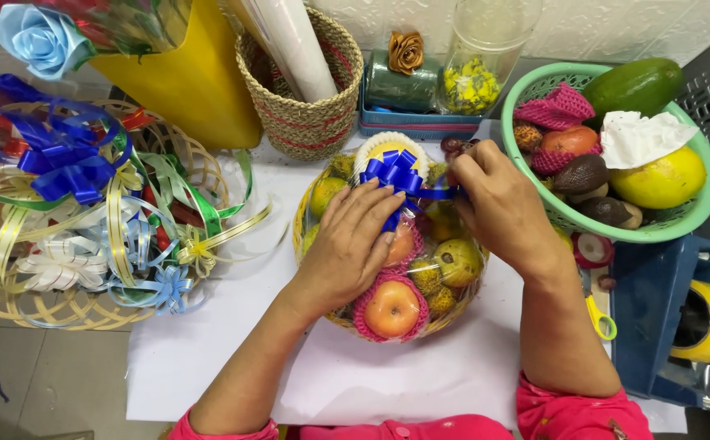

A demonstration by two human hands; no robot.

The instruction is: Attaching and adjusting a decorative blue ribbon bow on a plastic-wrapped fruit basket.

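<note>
Head view, looking straight down: I am seeing both forearms, in pink sleeves, reaching up from the bottom edge over a white sheet (208, 342) covering the table. The left hand (353, 244) is lying palm down with fingers spread flat, pressing on the clear wrap of a round fruit basket (388, 244), its fingertips touching the underside of a blue ribbon bow (394, 173). The right hand (498, 204) is curling in from the other side, thumb and fingers pinched shut on a tail of the blue ribbon just beside the bow. The two hands are sitting close together, the bow between them at the top of the basket.

The basket is resting in the middle of the sheet, an apple in a red foam net (392, 308) showing nearest me. Room is tight: a green basket of loose fruit (616, 147) is crowding the right hand, a woven holder with a paper roll (302, 81) is standing just behind, and a pile of ribboned wicker trays (86, 212) is filling the left. Bare sheet is lying open in front of the basket, toward me.
</note>
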